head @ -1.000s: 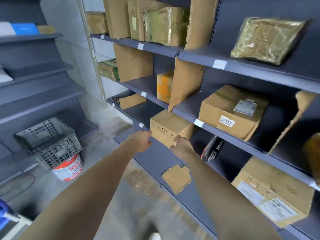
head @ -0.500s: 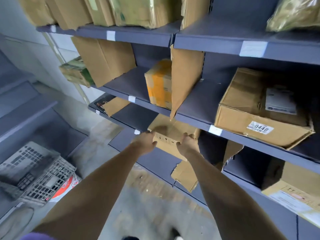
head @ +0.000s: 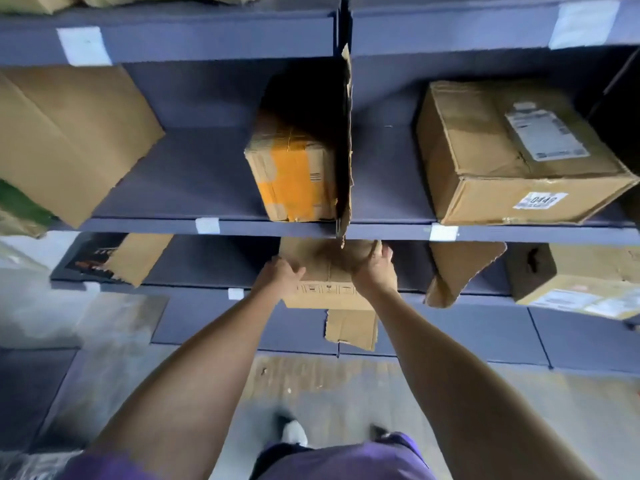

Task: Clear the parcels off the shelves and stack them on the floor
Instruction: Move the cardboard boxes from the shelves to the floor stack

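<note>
A small brown cardboard parcel [head: 327, 271] sits at the front edge of the lower shelf [head: 194, 271]. My left hand [head: 280, 277] grips its left side and my right hand [head: 374, 270] grips its right side, fingers curled over the top. On the shelf above [head: 207, 226] stand a parcel with orange tape [head: 292, 174] and a large brown parcel [head: 516, 154] with white labels. Another labelled parcel [head: 581, 282] lies at the right of the lower shelf.
A cardboard divider [head: 345, 140] stands upright between the shelf bays. Flat cardboard sheets [head: 69, 140] lean at left. A torn cardboard scrap [head: 351, 329] lies on the bottom shelf under the held parcel. Concrete floor [head: 329, 386] and my feet are below.
I have stepped closer and now face the shelves squarely. Both hands went from just reaching the small parcel to gripping its two sides.
</note>
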A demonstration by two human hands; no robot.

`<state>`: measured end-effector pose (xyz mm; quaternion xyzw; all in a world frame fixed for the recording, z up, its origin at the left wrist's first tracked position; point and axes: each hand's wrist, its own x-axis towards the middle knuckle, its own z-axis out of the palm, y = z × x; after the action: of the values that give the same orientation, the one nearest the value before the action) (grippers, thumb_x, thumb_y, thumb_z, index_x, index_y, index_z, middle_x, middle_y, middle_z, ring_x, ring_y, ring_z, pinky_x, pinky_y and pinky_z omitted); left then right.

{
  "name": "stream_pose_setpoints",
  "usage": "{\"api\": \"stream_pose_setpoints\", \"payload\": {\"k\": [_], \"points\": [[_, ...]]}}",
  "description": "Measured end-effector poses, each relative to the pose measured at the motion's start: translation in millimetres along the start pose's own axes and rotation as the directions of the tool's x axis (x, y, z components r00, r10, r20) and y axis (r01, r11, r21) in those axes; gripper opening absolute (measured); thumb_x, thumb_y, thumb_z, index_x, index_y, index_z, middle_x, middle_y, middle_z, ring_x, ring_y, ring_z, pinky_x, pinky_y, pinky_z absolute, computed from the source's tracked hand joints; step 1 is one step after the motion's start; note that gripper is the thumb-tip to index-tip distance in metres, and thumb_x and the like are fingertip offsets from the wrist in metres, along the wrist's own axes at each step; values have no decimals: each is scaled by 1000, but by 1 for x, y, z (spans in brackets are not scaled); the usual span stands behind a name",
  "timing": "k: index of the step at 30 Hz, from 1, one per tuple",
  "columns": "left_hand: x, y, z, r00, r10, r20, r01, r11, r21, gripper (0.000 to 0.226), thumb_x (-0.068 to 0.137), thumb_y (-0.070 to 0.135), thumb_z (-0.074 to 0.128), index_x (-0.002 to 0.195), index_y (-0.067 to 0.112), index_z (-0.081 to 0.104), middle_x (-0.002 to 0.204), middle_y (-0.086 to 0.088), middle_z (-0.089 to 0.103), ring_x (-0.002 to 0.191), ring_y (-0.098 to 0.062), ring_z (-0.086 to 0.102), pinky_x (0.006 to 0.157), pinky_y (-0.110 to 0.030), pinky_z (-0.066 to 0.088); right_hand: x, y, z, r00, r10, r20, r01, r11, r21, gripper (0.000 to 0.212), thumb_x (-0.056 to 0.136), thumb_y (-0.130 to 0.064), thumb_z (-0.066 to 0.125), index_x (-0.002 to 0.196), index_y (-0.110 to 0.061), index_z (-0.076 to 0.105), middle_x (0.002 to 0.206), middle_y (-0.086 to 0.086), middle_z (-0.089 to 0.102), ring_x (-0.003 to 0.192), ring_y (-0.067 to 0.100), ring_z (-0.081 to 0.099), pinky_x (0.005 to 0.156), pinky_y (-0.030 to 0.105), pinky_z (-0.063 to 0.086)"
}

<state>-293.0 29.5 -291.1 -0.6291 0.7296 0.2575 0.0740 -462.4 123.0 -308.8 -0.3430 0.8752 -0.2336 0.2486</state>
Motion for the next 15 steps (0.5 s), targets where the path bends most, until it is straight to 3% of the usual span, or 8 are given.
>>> {"api": "stream_pose_setpoints", "payload": {"k": [5, 7, 10, 15], "points": [[20, -2, 7, 998, -11, 55, 14, 998, -64, 105, 89, 66, 53, 154, -2, 5, 146, -24, 40, 118, -37, 58, 79, -37, 51, -7, -7, 6, 976, 210, -57, -208, 978, 30, 69, 87, 2, 51, 150, -1, 23, 145, 17, 39, 129, 34, 48, 105, 40, 43], [21, -5, 4, 997, 0, 76, 3, 999, -46, 114, 84, 74, 52, 156, 5, -1, 144, -22, 44, 111, -36, 62, 75, -35, 55, -12, -10, 3, 960, 274, -62, -272, 961, 40, 61, 88, 0, 52, 145, -1, 30, 144, 18, 39, 130, 35, 45, 106, 41, 44], [18, -11, -2, 985, 9, 170, -8, 1000, -6, 120, 79, 82, 50, 157, 13, -10, 146, -14, 46, 110, -36, 62, 82, -42, 60, -23, -12, 3, 932, 360, -42, -358, 933, 50, 56, 90, -11, 53, 143, -5, 34, 144, 18, 35, 133, 35, 38, 106, 43, 44], [4, -18, -3, 987, 23, 162, -24, 1000, 6, 121, 78, 80, 53, 156, 8, -4, 146, -13, 46, 113, -34, 61, 81, -36, 57, -43, -10, 1, 896, 443, 21, -440, 884, 158, 67, 90, -20, 61, 148, -12, 28, 146, 18, 31, 135, 35, 35, 104, 44, 42]]}}
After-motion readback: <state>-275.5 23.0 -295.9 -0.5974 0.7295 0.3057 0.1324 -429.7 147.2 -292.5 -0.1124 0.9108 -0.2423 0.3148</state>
